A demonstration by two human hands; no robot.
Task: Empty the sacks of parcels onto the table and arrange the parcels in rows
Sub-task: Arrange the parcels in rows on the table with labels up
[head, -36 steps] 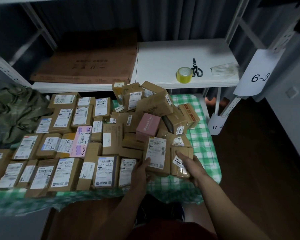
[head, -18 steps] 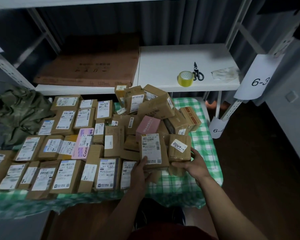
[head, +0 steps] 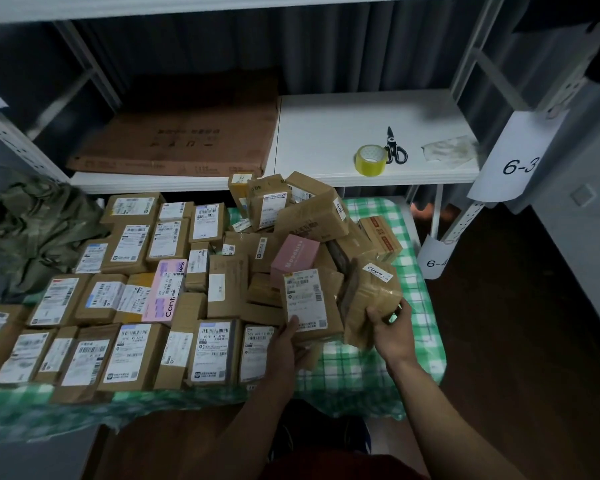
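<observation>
Right hand (head: 390,327) grips a tape-wrapped brown parcel (head: 369,299) at its near lower corner, fingers curled round the edge. The parcel is tilted, long axis running from the near edge of the counter up and away, its top end leaning right; a white sticker (head: 377,271) at that end reads what looks like "2002", seen upside down. Half a second ago this parcel sat lower and squarer, just right of its neighbour; it is now raised and rotated, and the right hand has moved up with it.

Left hand (head: 286,341) holds a labelled brown parcel (head: 309,306), thumb pressed on the lower edge of its white shipping label (head: 305,299), fingers underneath. Long axis runs toward and away from the person, label up, print too small to read. Its position is little changed from the earlier frame. The two parcels touch along their facing sides, at the near right of the counter (head: 413,348), which carries a green checked cloth.

Behind them lies an unsorted heap (head: 305,216) with a pink box (head: 295,258) marked "Moockiss", not fully legible. To the left, parcels in rows (head: 118,306) lie label up, long axes mostly pointing away from the person; a pink parcel (head: 168,292) shows "Cont…es".

On the white shelf (head: 326,133): yellow tape roll (head: 370,159), black scissors (head: 395,148). Rack tags read "6-3" (head: 518,157) and "6-4" (head: 435,258). A green sack (head: 32,226) lies crumpled at left.
</observation>
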